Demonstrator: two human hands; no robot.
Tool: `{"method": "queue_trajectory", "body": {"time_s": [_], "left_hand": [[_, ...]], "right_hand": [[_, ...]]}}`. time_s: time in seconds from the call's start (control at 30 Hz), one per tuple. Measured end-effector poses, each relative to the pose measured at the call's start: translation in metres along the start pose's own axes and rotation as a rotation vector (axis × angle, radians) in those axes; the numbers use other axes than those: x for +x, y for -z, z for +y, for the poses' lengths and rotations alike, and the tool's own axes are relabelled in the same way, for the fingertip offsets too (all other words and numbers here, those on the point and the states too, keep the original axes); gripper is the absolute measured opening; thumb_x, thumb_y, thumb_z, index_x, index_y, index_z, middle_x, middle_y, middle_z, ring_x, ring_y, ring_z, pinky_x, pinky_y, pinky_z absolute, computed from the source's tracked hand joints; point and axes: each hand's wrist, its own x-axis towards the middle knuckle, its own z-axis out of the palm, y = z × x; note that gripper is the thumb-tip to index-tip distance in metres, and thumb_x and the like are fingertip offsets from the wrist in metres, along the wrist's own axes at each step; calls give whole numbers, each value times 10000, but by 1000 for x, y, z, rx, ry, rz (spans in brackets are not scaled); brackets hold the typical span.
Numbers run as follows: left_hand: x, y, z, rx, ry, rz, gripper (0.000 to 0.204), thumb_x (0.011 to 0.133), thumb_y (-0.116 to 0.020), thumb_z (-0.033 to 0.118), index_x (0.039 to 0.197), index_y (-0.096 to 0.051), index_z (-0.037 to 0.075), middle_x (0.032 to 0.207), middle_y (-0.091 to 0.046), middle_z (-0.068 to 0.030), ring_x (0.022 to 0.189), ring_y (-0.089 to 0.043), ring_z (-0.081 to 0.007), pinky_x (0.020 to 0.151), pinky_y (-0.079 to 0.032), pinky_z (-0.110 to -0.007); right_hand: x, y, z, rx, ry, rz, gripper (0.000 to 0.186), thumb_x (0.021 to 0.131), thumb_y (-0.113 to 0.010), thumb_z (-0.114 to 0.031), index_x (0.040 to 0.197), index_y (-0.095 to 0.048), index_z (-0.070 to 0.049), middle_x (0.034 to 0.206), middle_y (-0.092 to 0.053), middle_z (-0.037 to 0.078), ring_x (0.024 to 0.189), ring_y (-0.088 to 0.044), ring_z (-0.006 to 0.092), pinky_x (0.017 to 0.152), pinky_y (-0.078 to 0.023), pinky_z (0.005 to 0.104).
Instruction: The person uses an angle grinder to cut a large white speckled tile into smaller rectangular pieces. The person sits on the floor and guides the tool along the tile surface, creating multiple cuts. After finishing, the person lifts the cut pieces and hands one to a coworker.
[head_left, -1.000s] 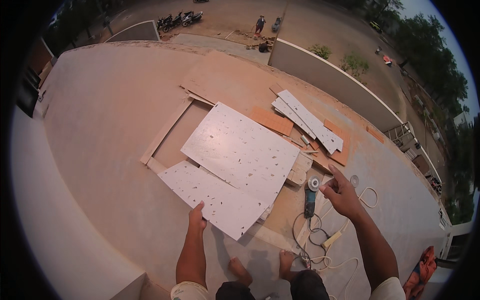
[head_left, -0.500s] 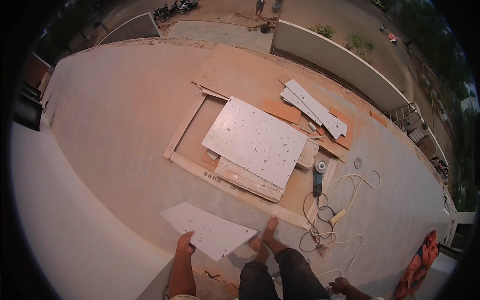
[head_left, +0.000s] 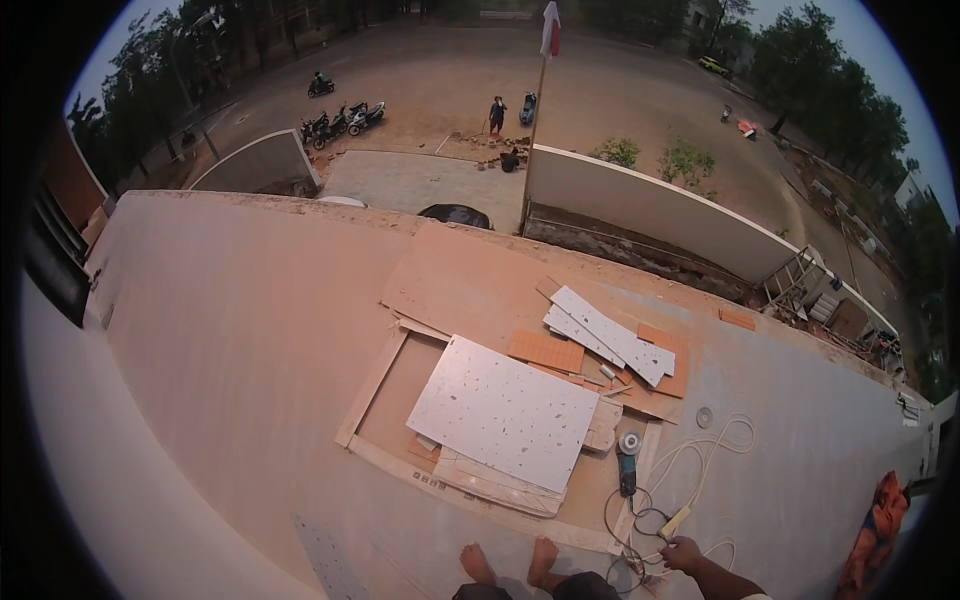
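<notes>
My left hand is out of view. A speckled tile piece (head_left: 328,560) shows at the lower left, seen at a slant and partly cut off. My right hand (head_left: 683,555) is at the lower right, its fingers curled; whether anything is inside them is hidden. Just beyond it are a pale yellow socket block (head_left: 677,520) and looped cords. An angle grinder (head_left: 627,468) lies to the left of them with its disc pointing away. Farther left, a large white speckled tile (head_left: 505,412) rests on a stack inside a wooden frame (head_left: 380,388).
Cut white tile strips (head_left: 612,335) lie over orange boards (head_left: 546,351) beyond the frame. A loose grinding disc (head_left: 704,417) sits on the floor. My bare feet (head_left: 543,560) stand before the frame. Orange cloth (head_left: 875,540) lies far right. The slab's edge (head_left: 330,208) drops to a yard.
My view has tilted up, bringing the yard into sight. My left hand, which held the tile piece, has left view; the piece now shows only partly. My right hand appears higher, near the cords.
</notes>
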Motion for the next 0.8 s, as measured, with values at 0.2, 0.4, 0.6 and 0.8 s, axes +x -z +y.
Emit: {"method": "queue_trajectory", "body": {"time_s": [0.2,0.4,0.6,0.8], "left_hand": [[126,-65,151,-45,-189,35,568,952,-451,431,1297,-461,-20,1328,-470,-233,1270,-368,-358,1073,-308,-430],[292,-111,433,-255,-709,498,315,1000,-366,181,931,-610,-7,929,-640,-223,876,-590,-376,825,-439,-480],[341,-129,440,-321,-629,404,328,1037,-336,189,940,-585,-2,912,-635,-182,873,-578,-344,834,-407,-453],[372,-152,446,-162,-573,418,353,1033,-334,205,916,-579,-20,921,-631,-199,869,-563,-364,843,-398,-463]], "right_hand": [[35,-53,-102,-318,317,22,669,829,-688,-397,1271,-553,87,861,-721,193,783,-721,266,787,-538,359],[47,-132,-217,-560,252,-45,662,823,-701,-425,1268,-568,47,987,-708,211,907,-699,298,842,-526,373],[141,-220,-328,-619,346,-54,673,830,-677,-434,1293,-552,37,1031,-700,215,996,-671,348,883,-511,403],[306,-256,-401,-766,449,156,580,908,-596,-393,1321,-532,9,1290,-581,240,1201,-563,371,1006,-452,448]]}}
